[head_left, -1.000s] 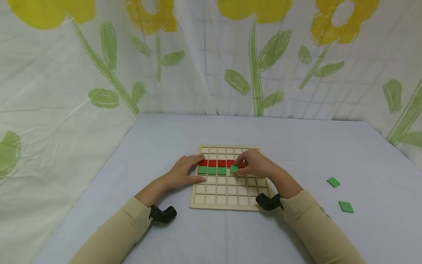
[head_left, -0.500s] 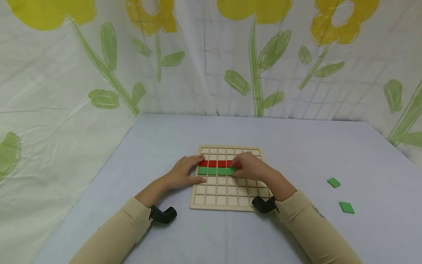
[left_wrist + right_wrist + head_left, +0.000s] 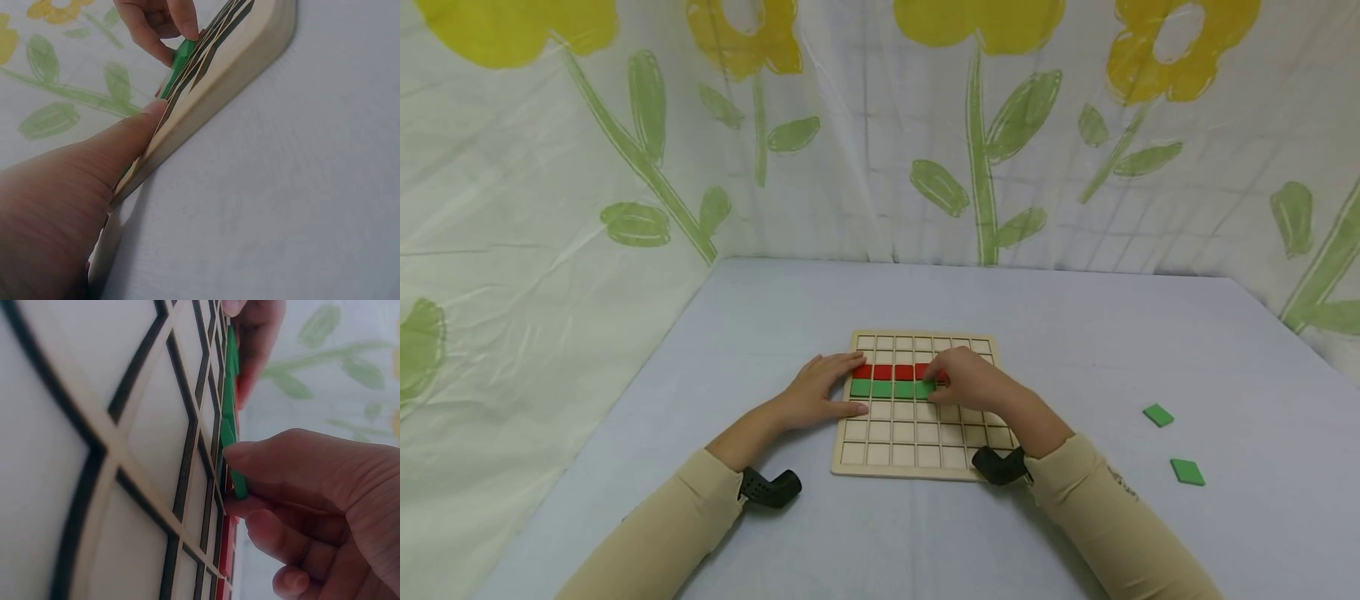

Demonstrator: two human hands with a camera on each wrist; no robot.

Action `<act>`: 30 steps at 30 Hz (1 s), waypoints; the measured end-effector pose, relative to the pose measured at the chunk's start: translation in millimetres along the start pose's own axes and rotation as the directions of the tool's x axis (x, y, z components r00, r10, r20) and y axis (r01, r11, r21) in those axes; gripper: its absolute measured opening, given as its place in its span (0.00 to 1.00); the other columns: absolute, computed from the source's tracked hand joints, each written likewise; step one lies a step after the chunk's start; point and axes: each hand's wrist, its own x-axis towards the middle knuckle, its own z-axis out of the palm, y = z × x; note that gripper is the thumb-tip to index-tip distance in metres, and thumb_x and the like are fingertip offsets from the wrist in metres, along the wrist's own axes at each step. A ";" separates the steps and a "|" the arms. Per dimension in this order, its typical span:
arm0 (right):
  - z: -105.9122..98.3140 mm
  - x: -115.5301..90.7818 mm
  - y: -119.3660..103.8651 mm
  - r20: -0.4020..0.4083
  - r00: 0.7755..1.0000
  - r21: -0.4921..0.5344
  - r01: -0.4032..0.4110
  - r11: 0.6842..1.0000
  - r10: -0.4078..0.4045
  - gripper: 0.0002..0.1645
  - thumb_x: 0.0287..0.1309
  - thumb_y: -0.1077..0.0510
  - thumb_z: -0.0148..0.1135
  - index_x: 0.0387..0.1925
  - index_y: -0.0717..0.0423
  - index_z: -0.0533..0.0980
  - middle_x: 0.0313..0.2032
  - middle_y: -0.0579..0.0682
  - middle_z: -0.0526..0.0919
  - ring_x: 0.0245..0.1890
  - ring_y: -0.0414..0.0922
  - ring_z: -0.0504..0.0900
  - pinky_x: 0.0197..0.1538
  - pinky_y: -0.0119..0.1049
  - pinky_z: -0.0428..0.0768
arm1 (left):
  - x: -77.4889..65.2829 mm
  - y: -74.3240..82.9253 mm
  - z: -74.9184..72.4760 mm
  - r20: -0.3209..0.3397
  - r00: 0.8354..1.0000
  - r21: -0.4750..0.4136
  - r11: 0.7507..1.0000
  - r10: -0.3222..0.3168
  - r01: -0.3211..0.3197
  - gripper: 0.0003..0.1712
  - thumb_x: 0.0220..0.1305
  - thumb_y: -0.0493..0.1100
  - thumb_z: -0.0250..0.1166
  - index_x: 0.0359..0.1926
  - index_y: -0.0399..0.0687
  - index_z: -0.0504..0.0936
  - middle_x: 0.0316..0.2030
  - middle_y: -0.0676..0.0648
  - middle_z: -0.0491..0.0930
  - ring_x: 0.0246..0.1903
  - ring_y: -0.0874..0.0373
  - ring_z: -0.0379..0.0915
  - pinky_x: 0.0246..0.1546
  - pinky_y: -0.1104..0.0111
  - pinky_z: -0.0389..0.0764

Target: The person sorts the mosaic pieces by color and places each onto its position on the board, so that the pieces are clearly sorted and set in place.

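A wooden grid board (image 3: 880,432) lies on the table with a row of red tiles (image 3: 883,372) and, just nearer, a row of green tiles (image 3: 882,389). My left hand (image 3: 814,393) rests at the board's left edge, fingers spread and thumb lying over the rim. Over the green row's right end, my right hand (image 3: 973,382) pinches a green tile (image 3: 237,481) between thumb and index finger. That tile sits tilted at the fourth cell in the right wrist view, beside the placed green ones. The right hand covers part of the red row.
Two loose green tiles, a farther one (image 3: 1158,415) and a nearer one (image 3: 1187,472), lie on the table right of the board. A white curtain (image 3: 865,167) printed with yellow flowers hangs behind the table. Black wrist devices sit below both hands.
My right hand has moved slightly left and brought the green tile down to the fourth cell of the green row; it barely moves in the last half second. The left hand stays put.
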 end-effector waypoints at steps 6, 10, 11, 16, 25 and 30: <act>-1.5 -0.8 -0.2 -0.001 1.000 0.012 0.003 1.000 -0.003 0.13 0.50 0.62 0.68 0.40 0.61 0.82 0.40 0.53 0.84 0.32 0.42 0.75 0.36 0.32 0.76 | -0.2 0.6 -0.5 0.001 1.000 0.002 1.000 -0.005 0.005 0.45 0.57 0.57 0.65 0.69 0.44 0.59 0.70 0.45 0.56 0.71 0.46 0.47 0.71 0.48 0.38; -3.2 -1.3 0.6 -0.001 1.000 0.027 0.011 1.000 -0.011 0.14 0.49 0.62 0.68 0.41 0.61 0.82 0.40 0.53 0.84 0.32 0.41 0.75 0.35 0.31 0.76 | -0.3 0.6 -0.3 0.000 1.000 0.007 1.000 -0.006 0.006 0.44 0.57 0.57 0.65 0.69 0.44 0.59 0.70 0.45 0.56 0.71 0.46 0.47 0.71 0.48 0.38; -3.7 -1.6 1.0 -0.002 1.000 0.030 0.010 0.999 -0.010 0.14 0.49 0.62 0.68 0.41 0.61 0.82 0.40 0.53 0.84 0.31 0.41 0.75 0.35 0.31 0.76 | -0.2 0.6 -0.1 0.001 1.000 0.007 1.000 -0.005 0.005 0.44 0.57 0.57 0.65 0.69 0.43 0.59 0.70 0.45 0.56 0.71 0.46 0.47 0.71 0.48 0.38; -6.0 -2.3 6.0 -0.013 1.000 0.026 -0.003 1.000 0.003 0.14 0.50 0.61 0.68 0.41 0.61 0.82 0.40 0.53 0.84 0.30 0.41 0.74 0.34 0.32 0.75 | 0.0 1.0 0.7 0.000 1.000 0.001 1.000 -0.002 0.002 0.44 0.57 0.56 0.65 0.69 0.43 0.59 0.70 0.45 0.56 0.71 0.46 0.47 0.71 0.48 0.38; -9.6 -4.2 17.9 -0.027 1.000 0.059 -0.012 0.998 0.014 0.14 0.50 0.60 0.68 0.41 0.60 0.82 0.38 0.53 0.83 0.28 0.41 0.74 0.33 0.32 0.76 | 0.6 1.5 0.8 0.003 1.000 0.000 1.000 -0.010 0.010 0.44 0.57 0.56 0.65 0.69 0.43 0.59 0.70 0.45 0.56 0.71 0.47 0.46 0.71 0.48 0.38; -18.6 -9.2 24.8 -0.053 0.999 0.079 -0.005 0.997 0.009 0.14 0.51 0.58 0.68 0.41 0.60 0.81 0.37 0.53 0.83 0.31 0.42 0.75 0.33 0.32 0.76 | 0.1 1.2 0.5 0.002 1.000 0.007 1.000 -0.011 0.011 0.44 0.57 0.56 0.65 0.69 0.43 0.59 0.70 0.45 0.56 0.71 0.46 0.47 0.71 0.48 0.38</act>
